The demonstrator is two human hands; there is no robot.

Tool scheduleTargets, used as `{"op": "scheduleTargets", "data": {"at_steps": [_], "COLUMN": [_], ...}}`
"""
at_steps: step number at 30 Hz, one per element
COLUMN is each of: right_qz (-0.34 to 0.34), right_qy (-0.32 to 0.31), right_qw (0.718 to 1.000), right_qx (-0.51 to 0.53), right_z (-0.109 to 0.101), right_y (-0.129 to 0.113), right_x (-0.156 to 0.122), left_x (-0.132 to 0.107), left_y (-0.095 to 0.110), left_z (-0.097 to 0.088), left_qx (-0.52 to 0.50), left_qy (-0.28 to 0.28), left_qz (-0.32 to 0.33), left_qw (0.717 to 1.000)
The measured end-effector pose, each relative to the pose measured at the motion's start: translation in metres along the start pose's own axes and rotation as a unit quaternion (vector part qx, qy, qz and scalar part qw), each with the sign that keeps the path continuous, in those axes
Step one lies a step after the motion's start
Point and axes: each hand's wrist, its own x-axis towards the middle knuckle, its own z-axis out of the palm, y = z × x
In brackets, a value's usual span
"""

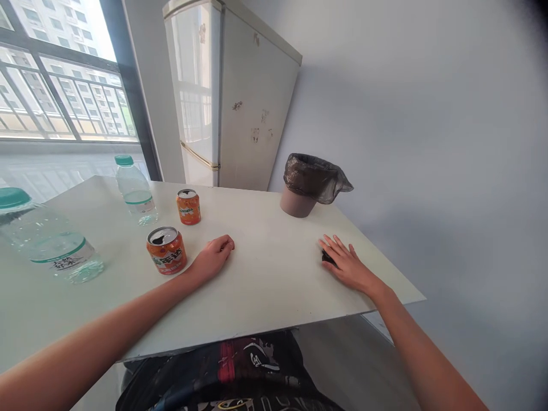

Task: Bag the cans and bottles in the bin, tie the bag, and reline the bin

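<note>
The right hand (346, 267) lies palm down with fingers spread, partly covering a small black object (328, 258) on the tabletop (261, 274), nearer than the bin (298, 204). Over by the front orange can (166, 254), the left hand (216, 254) rests loosely curled; from here I can't tell whether it holds anything. Another can (189, 208) stands behind.

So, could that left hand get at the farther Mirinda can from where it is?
Probably yes: the left hand rests curled on the white tabletop close to the farther Mirinda can; nothing stands between them, and the nearer can sits off to the side.
</note>
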Motion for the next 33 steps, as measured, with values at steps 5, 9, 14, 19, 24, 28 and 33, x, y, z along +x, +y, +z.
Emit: {"op": "scheduleTargets", "data": {"at_steps": [5,9,14,19,24,28,33], "right_qz": [-0.013,-0.013,-0.009,-0.007,-0.174,-0.23,-0.153], "right_qy": [-0.051,-0.048,-0.075,-0.046,0.124,0.117,0.102], "right_qw": [0.999,0.998,0.996,0.999,0.965,0.952,0.978], "right_qx": [0.014,0.032,0.041,-0.017,-0.149,-0.163,-0.096], "right_z": [0.016,0.017,0.007,0.001,-0.011,-0.014,-0.012], "right_y": [-0.006,-0.007,0.005,0.012,-0.068,-0.157,-0.221], "right_x": [0.01,-0.001,-0.041,-0.056,-0.013,0.042,0.087], "left_x": [0.0,0.0,0.0,-0.002,0.0,-0.003,-0.01], "left_y": [0.001,0.001,-0.001,0.001,0.005,0.009,0.012], "left_z": [0.0,0.0,0.001,0.004,0.004,0.0,-0.002], "left_qx": [0.008,0.009,0.019,0.041,0.029,0.012,0.029], "left_qy": [-0.005,-0.011,-0.015,-0.032,-0.046,-0.069,-0.104], "left_qz": [0.002,0.001,0.01,0.01,0.039,0.066,0.072], "left_qw": [1.0,1.0,1.0,0.999,0.998,0.995,0.992]}}
